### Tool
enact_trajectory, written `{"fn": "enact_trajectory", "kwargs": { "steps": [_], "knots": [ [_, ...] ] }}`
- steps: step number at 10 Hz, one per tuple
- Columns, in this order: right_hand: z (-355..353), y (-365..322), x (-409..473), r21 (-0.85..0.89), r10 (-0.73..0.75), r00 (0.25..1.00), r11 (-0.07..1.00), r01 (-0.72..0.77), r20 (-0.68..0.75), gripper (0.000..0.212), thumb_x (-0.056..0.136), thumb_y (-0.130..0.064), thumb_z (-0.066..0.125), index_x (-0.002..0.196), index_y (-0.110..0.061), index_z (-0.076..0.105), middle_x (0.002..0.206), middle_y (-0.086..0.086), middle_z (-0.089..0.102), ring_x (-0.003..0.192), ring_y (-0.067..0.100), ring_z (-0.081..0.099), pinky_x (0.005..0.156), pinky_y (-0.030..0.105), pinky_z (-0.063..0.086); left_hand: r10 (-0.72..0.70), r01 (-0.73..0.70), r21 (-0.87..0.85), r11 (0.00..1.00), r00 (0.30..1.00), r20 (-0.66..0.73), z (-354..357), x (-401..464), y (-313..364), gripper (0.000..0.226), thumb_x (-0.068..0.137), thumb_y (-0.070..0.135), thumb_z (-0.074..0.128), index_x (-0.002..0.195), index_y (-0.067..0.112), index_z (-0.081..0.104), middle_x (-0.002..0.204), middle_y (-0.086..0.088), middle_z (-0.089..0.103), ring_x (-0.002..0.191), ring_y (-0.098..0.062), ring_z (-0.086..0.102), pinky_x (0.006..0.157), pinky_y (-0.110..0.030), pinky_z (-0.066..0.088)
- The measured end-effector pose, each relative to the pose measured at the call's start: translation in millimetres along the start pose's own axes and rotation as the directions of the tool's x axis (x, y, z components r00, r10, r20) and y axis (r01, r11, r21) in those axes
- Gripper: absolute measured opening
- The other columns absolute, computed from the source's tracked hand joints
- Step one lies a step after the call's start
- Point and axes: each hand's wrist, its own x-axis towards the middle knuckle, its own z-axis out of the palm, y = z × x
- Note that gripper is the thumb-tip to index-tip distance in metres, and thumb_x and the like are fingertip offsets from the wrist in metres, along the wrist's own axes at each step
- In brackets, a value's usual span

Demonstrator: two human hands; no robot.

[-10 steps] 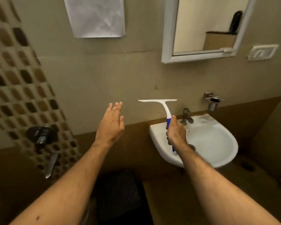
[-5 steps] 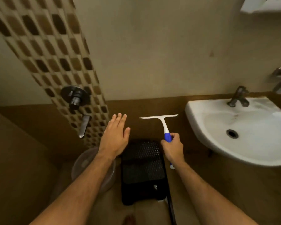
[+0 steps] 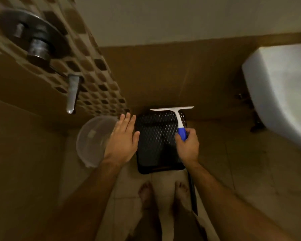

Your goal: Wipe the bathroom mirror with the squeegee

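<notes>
We're looking straight down at a dim bathroom floor (image 3: 233, 171) of beige tiles, with brown tiling on the lower wall ahead and a strip of mosaic tile (image 3: 87, 70) running down on the left. A metal tap (image 3: 71, 94) juts from that mosaic strip, its round valve (image 3: 36, 44) up in the top left corner. Over on the right edge we catch the white washbasin (image 3: 276, 94), seen from above.

Down the middle sits a black perforated stool (image 3: 156, 145) on the floor, and just to its left a clear plastic bucket (image 3: 92, 141). Our bare feet (image 3: 146, 192) show below the stool.

And here's the squeegee (image 3: 178, 119): our right hand (image 3: 188, 146) has its grip clenched round the blue handle, the white neck rising from the fist to the white blade, which lies crosswise above the far edge of the stool. The tool is held in the air, clear of wall and basin.

Our left hand (image 3: 122, 143) hangs released, fingers straight and together, palm down, holding nothing, over the bucket's right rim and just beside the stool. The mirror is out of view.
</notes>
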Motion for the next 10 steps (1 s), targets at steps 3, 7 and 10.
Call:
{"fn": "enact_trajectory", "kwargs": {
  "steps": [3, 7, 10],
  "knots": [
    [54.2, 50.9, 48.3, -0.065, 0.070, 0.997, 0.996, -0.067, 0.037, 0.031, 0.088, -0.021, 0.064, 0.113, -0.006, 0.053, 0.110, 0.016, 0.059, 0.098, 0.030, 0.059, 0.092, 0.049, 0.048, -0.064, 0.065, -0.036, 0.997, 0.998, 0.023, 81.2, 30.8, 4.4, 0.057, 0.102, 0.036, 0.034, 0.153, 0.012, 0.023, 0.160, -0.006, 0.018, 0.149, -0.020, 0.008, 0.123, -0.041, 0.017],
    [90.4, 88.8, 78.7, -0.216, 0.111, 0.992, 0.972, -0.095, 0.064, 0.033, 0.085, -0.027, 0.069, 0.111, -0.012, 0.054, 0.110, 0.013, 0.065, 0.100, 0.029, 0.061, 0.091, 0.041, 0.050, -0.118, 0.119, -0.009, 0.993, 0.991, 0.067, 133.7, 15.2, -10.8, 0.061, 0.098, 0.038, 0.031, 0.150, 0.006, 0.031, 0.158, -0.012, 0.024, 0.148, -0.025, 0.015, 0.121, -0.037, 0.015],
    [92.6, 95.2, 84.1, -0.358, 0.114, 0.991, 0.930, -0.083, 0.066, 0.059, 0.083, -0.044, 0.069, 0.128, -0.013, 0.047, 0.128, 0.014, 0.057, 0.117, 0.032, 0.053, 0.097, 0.044, 0.047, -0.112, 0.115, -0.046, 0.992, 0.992, 0.057, 132.7, 13.0, -8.1, 0.056, 0.101, 0.030, 0.043, 0.151, 0.007, 0.029, 0.159, -0.012, 0.021, 0.149, -0.023, 0.012, 0.122, -0.037, 0.015]
  ]
}}
